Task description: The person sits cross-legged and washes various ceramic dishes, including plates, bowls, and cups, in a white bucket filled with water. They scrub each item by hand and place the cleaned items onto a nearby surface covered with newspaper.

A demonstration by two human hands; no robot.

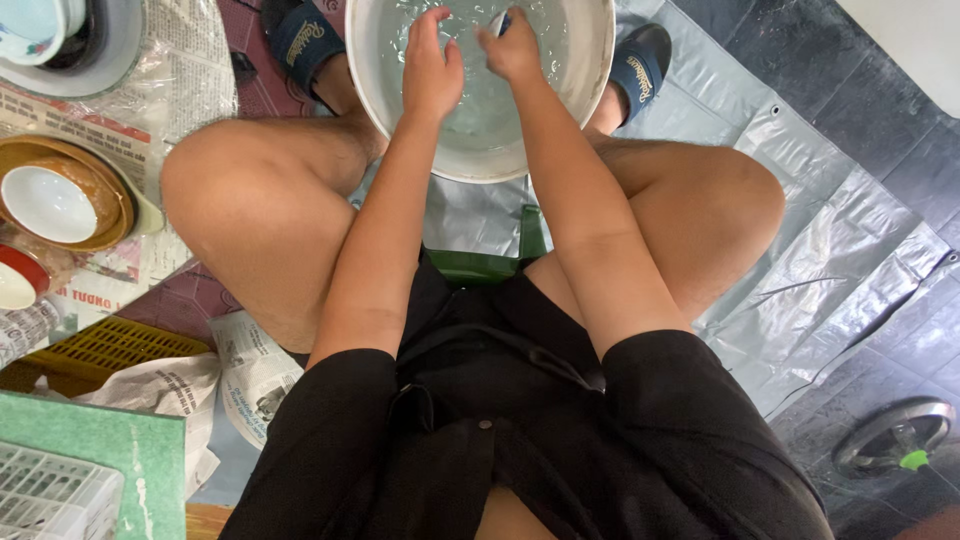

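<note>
A home dishwashing spot on the floor: water basin [590, 60], stacked bowls [50, 200], newspaper [150, 90], tarpaulin [850, 250].

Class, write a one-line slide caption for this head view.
Seated person's left hand and right hand in a water-filled white basin between their feet.

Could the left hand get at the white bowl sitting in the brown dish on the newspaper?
Probably yes: the left hand is in the basin, and only the raised left knee stands between it and the white bowl.

Bright, even daylight; glare on water in basin [590, 60] & tarp [850, 250]; wide-angle stretch at edges.
</note>
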